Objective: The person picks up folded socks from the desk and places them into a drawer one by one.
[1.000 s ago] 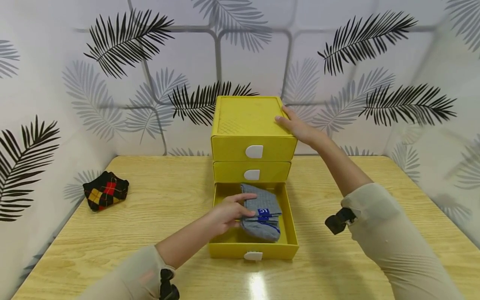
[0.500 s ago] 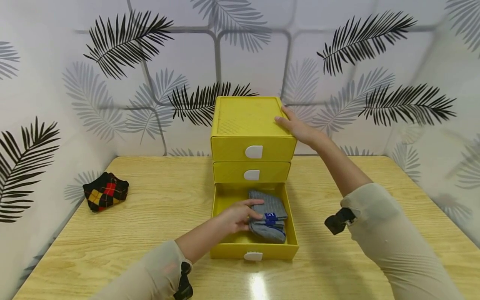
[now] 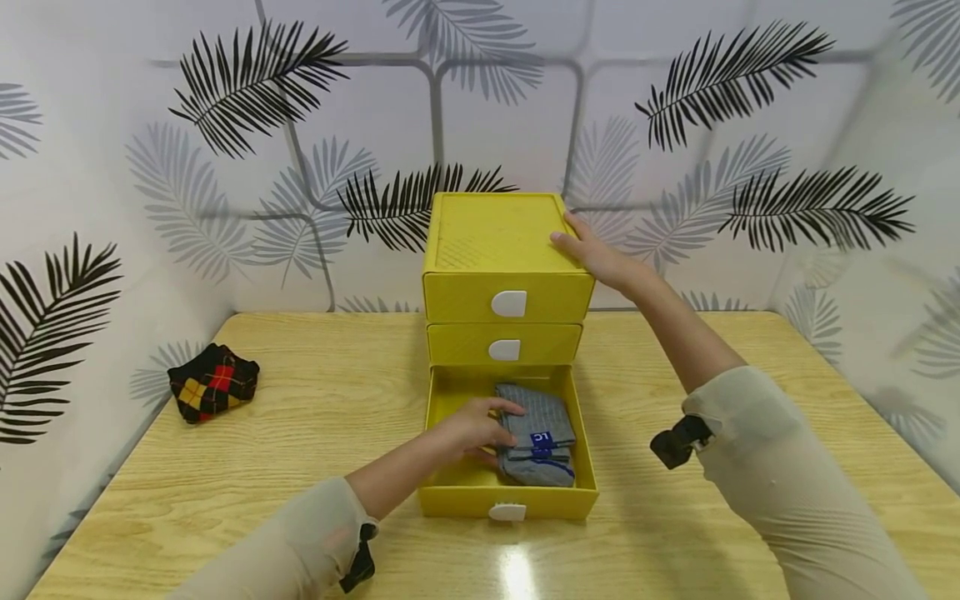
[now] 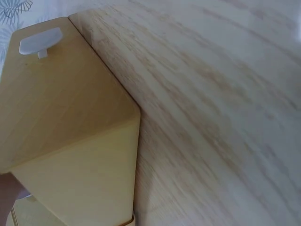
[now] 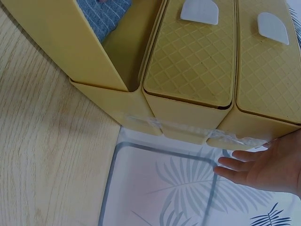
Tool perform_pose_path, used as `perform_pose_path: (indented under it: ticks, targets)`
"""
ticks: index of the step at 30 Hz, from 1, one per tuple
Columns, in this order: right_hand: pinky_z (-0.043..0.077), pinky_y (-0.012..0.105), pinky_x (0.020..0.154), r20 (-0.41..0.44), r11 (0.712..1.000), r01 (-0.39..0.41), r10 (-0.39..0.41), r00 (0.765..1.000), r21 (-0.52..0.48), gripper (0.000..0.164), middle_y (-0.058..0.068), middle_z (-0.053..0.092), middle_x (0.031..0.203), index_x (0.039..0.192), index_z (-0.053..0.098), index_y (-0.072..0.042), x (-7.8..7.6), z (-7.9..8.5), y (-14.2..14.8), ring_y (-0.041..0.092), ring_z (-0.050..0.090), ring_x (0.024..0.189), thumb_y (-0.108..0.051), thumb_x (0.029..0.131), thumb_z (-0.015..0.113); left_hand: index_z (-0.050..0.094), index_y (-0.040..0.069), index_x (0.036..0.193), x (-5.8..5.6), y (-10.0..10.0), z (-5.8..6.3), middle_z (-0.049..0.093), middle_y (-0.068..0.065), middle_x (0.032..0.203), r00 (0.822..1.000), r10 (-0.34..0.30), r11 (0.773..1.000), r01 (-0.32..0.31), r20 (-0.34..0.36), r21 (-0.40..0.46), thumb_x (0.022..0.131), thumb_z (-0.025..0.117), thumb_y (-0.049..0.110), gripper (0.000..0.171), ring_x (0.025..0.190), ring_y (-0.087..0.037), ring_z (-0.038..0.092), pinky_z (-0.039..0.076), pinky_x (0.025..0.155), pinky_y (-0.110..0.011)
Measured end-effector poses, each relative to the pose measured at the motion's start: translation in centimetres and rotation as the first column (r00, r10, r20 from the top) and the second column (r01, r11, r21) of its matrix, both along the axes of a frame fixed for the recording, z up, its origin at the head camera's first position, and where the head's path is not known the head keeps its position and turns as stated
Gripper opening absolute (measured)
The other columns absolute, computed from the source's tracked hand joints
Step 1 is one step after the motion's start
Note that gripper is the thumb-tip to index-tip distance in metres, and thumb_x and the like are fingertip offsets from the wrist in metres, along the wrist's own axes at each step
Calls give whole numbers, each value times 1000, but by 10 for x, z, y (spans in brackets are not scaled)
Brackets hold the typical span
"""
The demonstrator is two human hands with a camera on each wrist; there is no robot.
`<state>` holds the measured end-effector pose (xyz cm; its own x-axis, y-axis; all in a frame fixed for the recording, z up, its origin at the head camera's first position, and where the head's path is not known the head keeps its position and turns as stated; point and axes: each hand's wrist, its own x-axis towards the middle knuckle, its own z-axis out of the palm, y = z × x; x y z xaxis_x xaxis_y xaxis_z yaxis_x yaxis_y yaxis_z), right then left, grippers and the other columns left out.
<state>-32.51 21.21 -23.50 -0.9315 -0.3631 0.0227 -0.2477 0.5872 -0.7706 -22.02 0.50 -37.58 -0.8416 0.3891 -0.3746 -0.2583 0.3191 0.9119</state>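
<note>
A folded pair of grey ribbed socks with a blue label lies in the right half of the pulled-out bottom drawer. My left hand is inside the drawer, its loosely extended fingers at the socks' left edge. In the left wrist view only the drawer front and a sliver of the hand show. My right hand rests on the top right edge of the yellow drawer cabinet, thumb on top. The right wrist view has that hand's fingers stretched out along the cabinet's side.
Two upper drawers, the top and the middle, are closed and have white pull tabs. A folded black, red and yellow argyle sock lies on the wooden table at left. Behind stands a leaf-patterned backdrop.
The socks have slid to the right inside the drawer along with my left hand. Since then, that hand has drawn back slightly left. My right hand has stayed put.
</note>
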Motion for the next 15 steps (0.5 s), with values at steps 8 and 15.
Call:
perform_pose_path:
  ticks: [8,15]
  targets:
    - [0,47,107,-1,1000,-10,9,1000,-13,67,18,-10,150,146,-9,-4,-1,-1,1,30,-5,135,-34,100,30,55,5,125,0,0,0,56,-14,93,1000,11,1000,-11,4,21,84,57,-11,44,86,-25,57,53,65,-37]
    - [1,46,107,-4,1000,-8,8,1000,-13,67,18,-9,150,146,-8,-5,-1,-1,1,30,-4,135,-34,100,30,47,2,131,-2,-22,12,54,-22,110,1000,-9,994,8,10,111,86,54,-10,47,102,-37,54,52,72,-41]
